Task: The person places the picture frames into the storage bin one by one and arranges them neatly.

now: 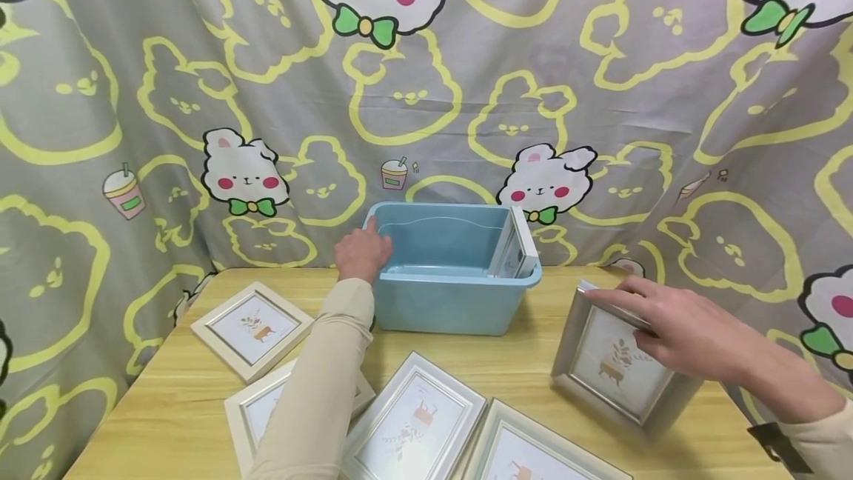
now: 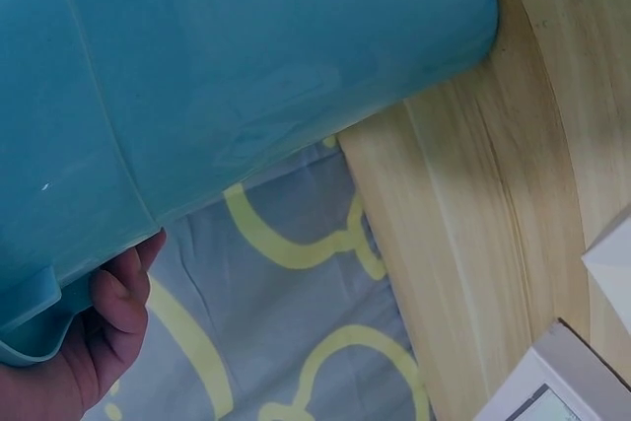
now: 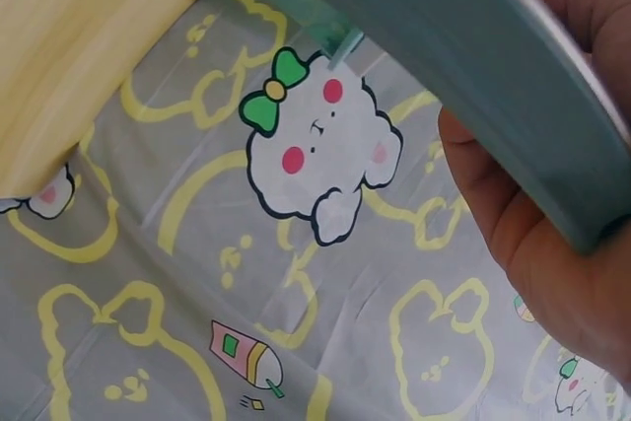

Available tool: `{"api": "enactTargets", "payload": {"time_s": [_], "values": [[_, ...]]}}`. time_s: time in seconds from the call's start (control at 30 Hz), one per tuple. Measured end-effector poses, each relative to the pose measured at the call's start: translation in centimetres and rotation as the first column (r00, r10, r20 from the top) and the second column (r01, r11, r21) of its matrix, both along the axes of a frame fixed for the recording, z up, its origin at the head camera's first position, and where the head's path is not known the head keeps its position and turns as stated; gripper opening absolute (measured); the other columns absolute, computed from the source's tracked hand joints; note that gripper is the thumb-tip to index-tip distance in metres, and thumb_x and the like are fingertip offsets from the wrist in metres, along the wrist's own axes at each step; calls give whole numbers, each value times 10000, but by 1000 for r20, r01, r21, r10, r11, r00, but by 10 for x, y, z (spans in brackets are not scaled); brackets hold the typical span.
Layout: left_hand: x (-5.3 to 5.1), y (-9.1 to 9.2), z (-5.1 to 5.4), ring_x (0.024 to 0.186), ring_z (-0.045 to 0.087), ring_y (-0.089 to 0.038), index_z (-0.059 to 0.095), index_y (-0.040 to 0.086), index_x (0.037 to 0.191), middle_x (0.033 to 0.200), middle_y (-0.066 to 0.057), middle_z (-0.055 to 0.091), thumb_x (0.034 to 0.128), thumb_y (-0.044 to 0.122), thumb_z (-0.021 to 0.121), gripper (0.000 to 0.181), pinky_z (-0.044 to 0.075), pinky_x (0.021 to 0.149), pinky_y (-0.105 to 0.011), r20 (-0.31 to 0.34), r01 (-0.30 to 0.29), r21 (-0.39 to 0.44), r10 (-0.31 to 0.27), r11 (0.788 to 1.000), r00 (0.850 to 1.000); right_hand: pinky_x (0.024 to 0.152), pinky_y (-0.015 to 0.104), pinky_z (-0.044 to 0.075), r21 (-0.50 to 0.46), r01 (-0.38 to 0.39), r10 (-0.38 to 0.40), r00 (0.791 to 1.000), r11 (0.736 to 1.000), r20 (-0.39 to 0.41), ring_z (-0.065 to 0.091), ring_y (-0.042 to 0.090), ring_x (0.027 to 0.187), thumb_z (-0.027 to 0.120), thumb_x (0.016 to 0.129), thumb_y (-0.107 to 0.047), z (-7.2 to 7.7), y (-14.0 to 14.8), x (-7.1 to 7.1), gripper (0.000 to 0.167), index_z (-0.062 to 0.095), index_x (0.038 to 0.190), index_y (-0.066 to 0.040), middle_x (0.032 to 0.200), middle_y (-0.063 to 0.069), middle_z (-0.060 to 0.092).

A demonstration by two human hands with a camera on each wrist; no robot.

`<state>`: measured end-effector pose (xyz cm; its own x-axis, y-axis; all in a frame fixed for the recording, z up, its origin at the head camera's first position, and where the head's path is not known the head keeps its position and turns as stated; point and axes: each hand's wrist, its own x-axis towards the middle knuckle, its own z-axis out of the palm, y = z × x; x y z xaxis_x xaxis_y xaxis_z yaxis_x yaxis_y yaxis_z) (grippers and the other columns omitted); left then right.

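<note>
In the head view, a light blue plastic bin (image 1: 446, 306) stands near the table's back edge. My left hand (image 1: 363, 250) holds its left end by the rim; the left wrist view shows the fingers (image 2: 123, 303) curled against the rim from outside. At the right, my right hand (image 1: 686, 328) grips a silver-grey picture frame (image 1: 616, 365) by its upper edge, tilted upright, with a potted-plant print facing me. The right wrist view shows that frame's dark edge (image 3: 513, 96) between thumb and fingers. Another picture frame (image 1: 513, 250) stands on edge inside the bin's right end.
A cream picture frame (image 1: 253, 328) lies at the left of the wooden table (image 1: 160, 406). Beside it, a second frame (image 1: 256, 410) is partly covered by my left sleeve. A silver frame (image 1: 413, 421) and a pale frame (image 1: 533, 458) lie in front. A patterned curtain (image 1: 413, 117) hangs behind.
</note>
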<state>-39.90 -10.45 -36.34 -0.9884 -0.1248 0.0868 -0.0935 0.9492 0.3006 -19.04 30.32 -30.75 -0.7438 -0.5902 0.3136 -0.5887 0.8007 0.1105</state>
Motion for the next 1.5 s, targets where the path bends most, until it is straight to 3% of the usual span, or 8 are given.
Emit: {"api": "enactTargets", "payload": {"time_s": [0.23, 0.33, 0.47, 0.57, 0.8, 1.07, 1.33, 1.5], "values": [[0, 1, -4, 1060, 624, -408, 280, 230, 1522, 1263, -244, 602, 936, 424, 363, 622, 514, 824, -513, 12, 4, -5, -4, 1000, 1000, 557, 180, 314, -26, 41, -40, 997, 999, 71, 428, -11, 689, 692, 655, 63, 3, 1, 2, 840, 525, 1378, -330, 1034, -98, 543], [1, 2, -5, 1074, 620, -410, 278, 234, 1522, 1271, -241, 598, 936, 430, 368, 625, 510, 838, -514, 15, 5, -2, -5, 1000, 1000, 564, 195, 322, -33, 63, -60, 994, 997, 91, 553, 69, 789, 689, 660, 61, 4, 1, 3, 844, 514, 1387, -332, 1147, 15, 594], [1, 3, -5, 1087, 614, -417, 295, 235, 1510, 1274, -239, 597, 934, 429, 382, 615, 502, 859, -523, 6, 10, 4, -10, 1000, 1000, 563, 200, 327, -46, 90, -85, 991, 995, 99, 562, 91, 787, 678, 674, 64, 7, 1, 3, 853, 493, 1403, -337, 1266, 94, 582], [0, 2, -5, 1076, 619, -414, 309, 233, 1502, 1258, -238, 605, 932, 421, 384, 605, 503, 854, -526, -1, 6, 3, -6, 1000, 1000, 562, 197, 325, -55, 116, -111, 990, 992, 92, 451, 36, 697, 674, 683, 60, 12, -1, 3, 840, 491, 1403, -332, 1224, 28, 591], [0, 1, -2, 1090, 611, -421, 297, 232, 1508, 1271, -240, 597, 932, 426, 375, 613, 496, 871, -527, 3, 6, 7, -6, 1000, 1000, 587, 248, 346, -81, 215, -204, 971, 973, 121, 457, 97, 710, 672, 706, 29, 24, -5, 3, 777, 508, 1384, -313, 1100, 30, 617], [-1, 1, 1, 1088, 613, -422, 285, 230, 1515, 1281, -237, 593, 937, 430, 379, 619, 500, 863, -525, 5, 6, 0, -6, 1000, 1000, 663, 369, 433, -102, 260, -246, 960, 960, 131, 567, 220, 861, 701, 710, -4, 34, -8, 2, 747, 517, 1384, -268, 1231, 143, 602], [-1, -1, 6, 1092, 610, -426, 273, 226, 1519, 1290, -242, 585, 939, 425, 373, 621, 499, 871, -525, 3, 9, 4, -9, 1000, 1000, 614, 313, 383, -112, 301, -283, 947, 947, 150, 519, 190, 785, 676, 735, 2, 48, -16, -1, 728, 502, 1397, -247, 1101, 96, 607], [1, -1, 3, 1100, 608, -426, 264, 217, 1524, 1299, -244, 580, 943, 433, 356, 626, 498, 873, -526, 17, 20, 4, -20, 1000, 1000, 631, 335, 394, -110, 333, -315, 937, 937, 153, 529, 221, 821, 684, 733, -2, 54, -21, -4, 727, 502, 1394, -245, 1095, 116, 614]]}}
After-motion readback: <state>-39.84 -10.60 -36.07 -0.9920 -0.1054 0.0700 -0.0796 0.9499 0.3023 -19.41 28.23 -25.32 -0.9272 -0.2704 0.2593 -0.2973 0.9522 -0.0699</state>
